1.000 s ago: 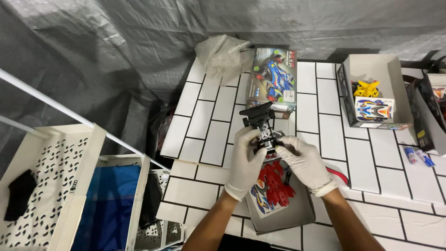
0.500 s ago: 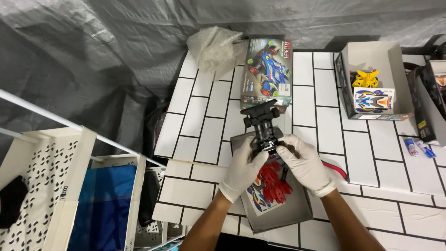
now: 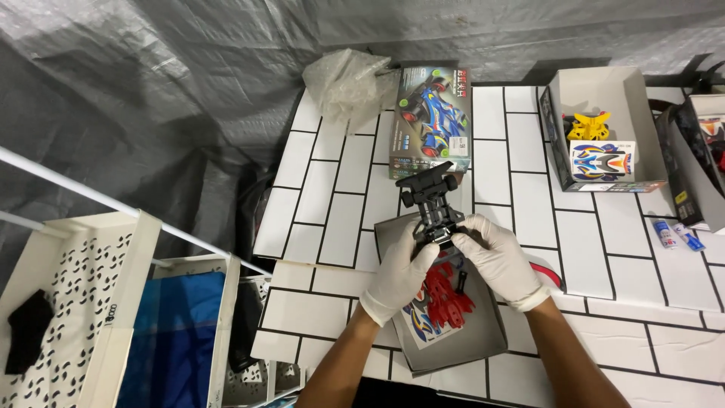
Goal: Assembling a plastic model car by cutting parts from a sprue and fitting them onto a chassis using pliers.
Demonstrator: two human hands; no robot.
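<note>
Forearms reached up from the bottom edge toward the middle of the desk point(image 3: 332, 196), a white surface marked out like tiles with dark lines. Both hands wore white gloves. The left hand point(image 3: 398, 273) and the right hand point(image 3: 495, 261) met on a small black toy car chassis point(image 3: 432, 198), with the fingers point(image 3: 414, 240) of each hand pinching its near end from either side, so the far end with its wheels stuck out free beyond the fingertips. Held that way, the chassis hovered just above the desk, seemingly so the person could look straight down on it and work both sides at once.

Directly beneath the hands lay a shallow grey tray point(image 3: 461, 336), probably there to catch loose pieces. In it rested red plastic parts point(image 3: 445, 298) and a colourful sticker sheet point(image 3: 419, 321), close under the wrists and within easy reach.

Just beyond the chassis lay the kit's printed box lid point(image 3: 432, 119) showing a blue racing car, flat and face up. Crumpled clear plastic wrap point(image 3: 347, 85) sat beside it at the desk's far left corner, pushed out of the way. Farther right stood an open cardboard box point(image 3: 604, 91) holding a yellow part and another sticker sheet. At the left, off the desk, stood a white perforated rack point(image 3: 60, 302).
</note>
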